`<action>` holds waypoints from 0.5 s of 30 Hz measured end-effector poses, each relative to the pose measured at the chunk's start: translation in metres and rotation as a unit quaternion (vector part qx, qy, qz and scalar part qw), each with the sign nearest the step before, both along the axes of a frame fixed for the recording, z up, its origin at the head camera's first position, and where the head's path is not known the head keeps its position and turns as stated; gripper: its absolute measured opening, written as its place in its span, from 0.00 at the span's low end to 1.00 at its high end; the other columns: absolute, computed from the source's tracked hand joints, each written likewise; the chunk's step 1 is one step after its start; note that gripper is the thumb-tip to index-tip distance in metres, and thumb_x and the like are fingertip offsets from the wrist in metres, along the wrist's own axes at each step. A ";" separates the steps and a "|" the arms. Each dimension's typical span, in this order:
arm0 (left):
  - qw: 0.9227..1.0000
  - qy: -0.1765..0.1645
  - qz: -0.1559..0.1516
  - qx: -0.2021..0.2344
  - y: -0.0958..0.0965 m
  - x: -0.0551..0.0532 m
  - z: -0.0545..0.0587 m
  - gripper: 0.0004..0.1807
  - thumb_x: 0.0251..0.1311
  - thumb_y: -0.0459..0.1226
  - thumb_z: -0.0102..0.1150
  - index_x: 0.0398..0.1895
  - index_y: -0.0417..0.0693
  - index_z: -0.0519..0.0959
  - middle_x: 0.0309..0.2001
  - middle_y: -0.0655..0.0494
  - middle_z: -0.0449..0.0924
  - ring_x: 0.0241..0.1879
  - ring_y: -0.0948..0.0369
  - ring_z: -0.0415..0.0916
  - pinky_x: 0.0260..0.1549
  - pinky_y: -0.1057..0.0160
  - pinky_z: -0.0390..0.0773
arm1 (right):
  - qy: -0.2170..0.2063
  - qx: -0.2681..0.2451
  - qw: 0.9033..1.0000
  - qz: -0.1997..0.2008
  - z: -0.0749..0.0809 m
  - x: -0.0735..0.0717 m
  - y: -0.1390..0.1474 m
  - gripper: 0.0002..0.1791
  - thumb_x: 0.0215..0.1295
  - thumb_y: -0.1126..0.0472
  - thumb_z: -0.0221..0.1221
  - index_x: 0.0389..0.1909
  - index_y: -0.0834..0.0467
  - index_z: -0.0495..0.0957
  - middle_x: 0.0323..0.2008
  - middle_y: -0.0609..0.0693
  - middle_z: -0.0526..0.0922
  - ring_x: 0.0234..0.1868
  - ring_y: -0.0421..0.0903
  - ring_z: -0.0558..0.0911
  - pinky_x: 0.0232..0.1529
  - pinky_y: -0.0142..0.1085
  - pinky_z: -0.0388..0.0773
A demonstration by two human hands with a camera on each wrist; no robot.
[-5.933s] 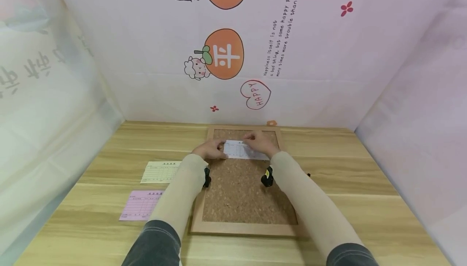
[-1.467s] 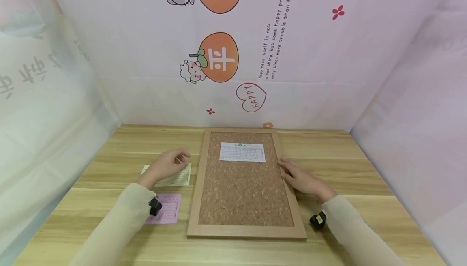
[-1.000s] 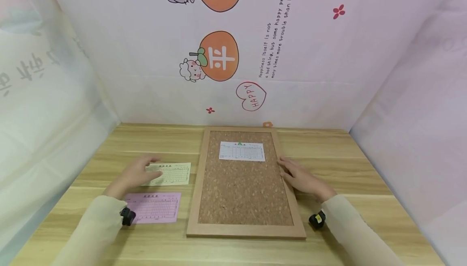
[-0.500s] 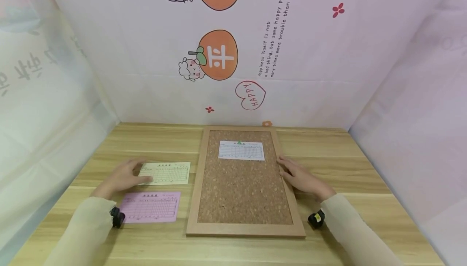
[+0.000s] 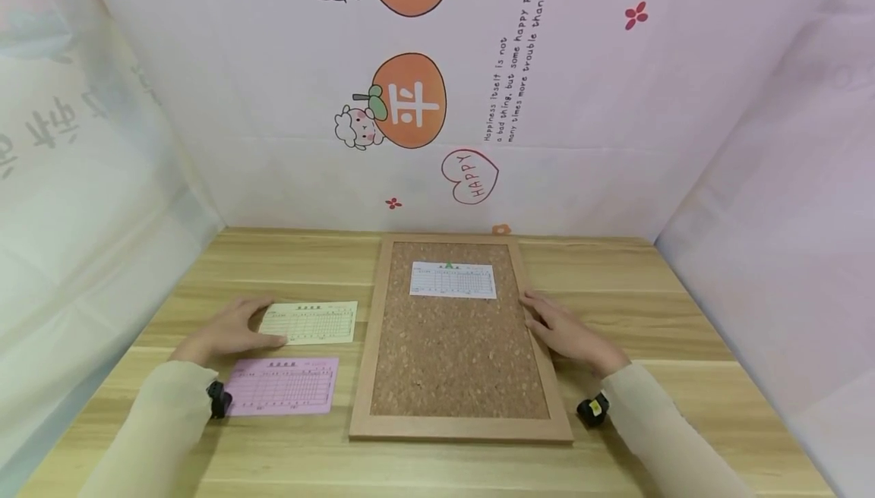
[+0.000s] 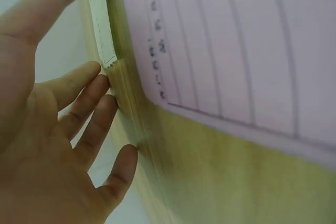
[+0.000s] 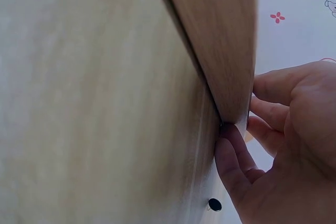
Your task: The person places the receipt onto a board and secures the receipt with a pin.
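Head view: what's the left hand [image 5: 229, 331] holding?
"Nothing; thumb and fingers spread apart at the left end of the yellow slip [image 5: 311, 323], on the table [image 5: 437, 474]."
"And the right hand [image 5: 563, 332]?"
"Loosely extended fingers touch the right edge of the corkboard [image 5: 458, 357]."

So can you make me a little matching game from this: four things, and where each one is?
1. white slip
2. yellow slip
3. pink slip
4. right hand

A. touching the board's right side
B. lowest slip in the head view
C. on the board
D. its left end at the left hand

Pairs: 1-C, 2-D, 3-B, 4-A
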State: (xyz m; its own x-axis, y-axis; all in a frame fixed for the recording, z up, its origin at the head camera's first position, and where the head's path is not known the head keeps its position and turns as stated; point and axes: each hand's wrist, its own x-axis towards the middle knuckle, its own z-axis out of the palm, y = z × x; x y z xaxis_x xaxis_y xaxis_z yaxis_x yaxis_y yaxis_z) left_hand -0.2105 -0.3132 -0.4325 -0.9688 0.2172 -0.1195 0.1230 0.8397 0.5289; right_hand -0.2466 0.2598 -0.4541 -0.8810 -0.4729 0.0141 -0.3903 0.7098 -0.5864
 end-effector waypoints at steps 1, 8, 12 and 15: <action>1.000 -0.004 0.003 -0.006 0.001 0.001 0.001 0.53 0.52 0.55 0.73 0.72 0.31 0.61 0.66 0.23 0.57 0.63 0.28 0.57 0.57 0.26 0.59 | 0.005 0.003 1.000 0.001 0.000 0.000 0.000 0.29 0.79 0.62 0.48 0.75 0.67 0.56 0.76 0.66 0.51 0.75 0.66 0.51 0.69 0.62 0.51; 1.000 -0.015 0.013 -0.019 0.002 0.004 -0.002 0.53 0.53 0.56 0.72 0.72 0.32 0.62 0.65 0.26 0.58 0.63 0.29 0.57 0.56 0.28 0.61 | 0.018 0.009 1.000 0.004 0.000 0.003 0.000 0.28 0.79 0.63 0.48 0.74 0.68 0.57 0.75 0.67 0.52 0.74 0.67 0.52 0.69 0.62 0.51; 1.000 -0.012 0.014 -0.017 0.002 0.004 -0.003 0.51 0.53 0.56 0.72 0.72 0.33 0.63 0.66 0.27 0.58 0.63 0.30 0.56 0.57 0.28 0.60 | 0.020 0.010 1.000 0.003 0.000 0.003 0.000 0.28 0.79 0.63 0.48 0.74 0.68 0.57 0.75 0.67 0.52 0.74 0.67 0.53 0.69 0.62 0.51; 1.000 -0.010 0.014 -0.015 0.004 0.004 -0.001 0.51 0.54 0.56 0.71 0.71 0.32 0.63 0.66 0.27 0.58 0.64 0.30 0.56 0.58 0.28 0.60 | 0.020 0.007 1.000 0.003 0.000 0.003 0.000 0.28 0.79 0.63 0.48 0.74 0.69 0.57 0.75 0.67 0.52 0.74 0.67 0.52 0.69 0.62 0.51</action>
